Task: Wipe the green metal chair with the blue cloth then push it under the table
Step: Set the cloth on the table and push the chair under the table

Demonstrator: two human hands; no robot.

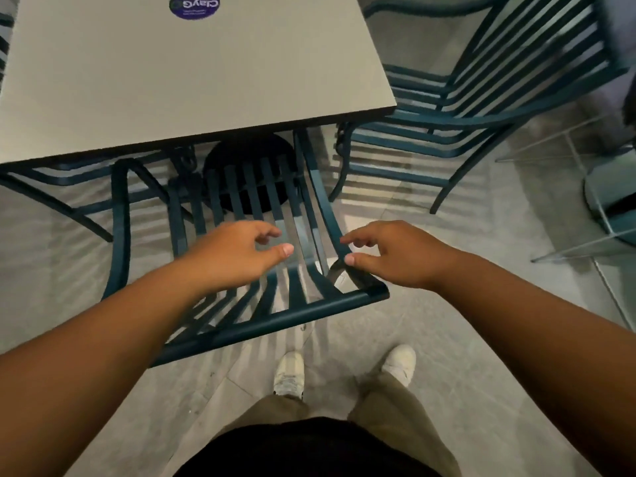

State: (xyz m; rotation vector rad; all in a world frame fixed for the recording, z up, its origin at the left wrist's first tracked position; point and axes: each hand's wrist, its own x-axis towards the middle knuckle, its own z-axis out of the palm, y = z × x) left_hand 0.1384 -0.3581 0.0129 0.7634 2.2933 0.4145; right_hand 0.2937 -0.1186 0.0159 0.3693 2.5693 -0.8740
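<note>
The green metal chair [285, 315] stands in front of me, its slatted seat partly under the grey table [192, 74] and its backrest top rail nearest to me. My left hand [237, 253] hovers over the backrest slats with its fingers apart and holds nothing. My right hand [389, 253] is open too, just above the chair's right upright near the top rail. I cannot tell whether either hand touches the metal. No blue cloth is in view.
A second green chair [464, 108] stands at the table's right side, and part of another [51, 187] at the left. The table's black round base [251, 173] shows under the seat. A metal stool frame [605, 208] is at far right. My feet [289, 373] stand on the tiled floor.
</note>
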